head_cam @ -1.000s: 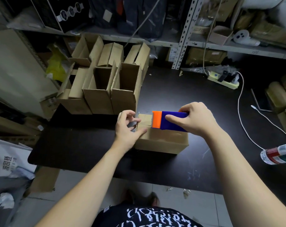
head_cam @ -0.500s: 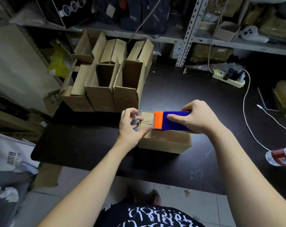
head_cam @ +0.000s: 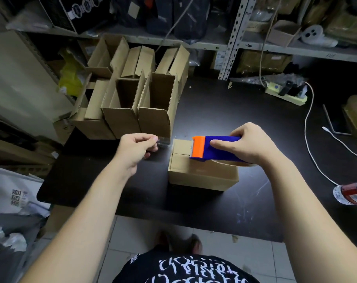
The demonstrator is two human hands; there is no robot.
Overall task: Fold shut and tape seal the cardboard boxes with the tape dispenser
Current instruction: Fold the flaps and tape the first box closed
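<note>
Across the dark tabletop (head_cam: 255, 103), the biggest mass is the cluster of open boxes (head_cam: 155, 119) standing flaps-up at the back left corner, not yet sealed. Nearer the front edge, about midway along it, lies the closed box (head_cam: 202, 176). It sits flat, its long axis running left to right, and the seam between its folded flaps follows that same line. Over its top sits the tape dispenser (head_cam: 220, 150), blue with an orange head, set lengthwise along the seam with the head over the box's left end. The right hand (head_cam: 255, 148) wraps round the blue body from the right, fingers curled over it. The left hand (head_cam: 134, 148) is off the box altogether, just beside its left end, thumb and fingers pinched on what looks like the free end of the clear tape (head_cam: 163, 140). That end is a short glinting strip reaching toward the orange head, though I can't tell whether it runs unbroken to the roll. From where I stand, everything lines up: tape end at the left, dispenser to its right, seam beneath. The left hand looks best placed to anchor the tape on the left end, while the right draws the dispenser rightward along the seam.
</note>
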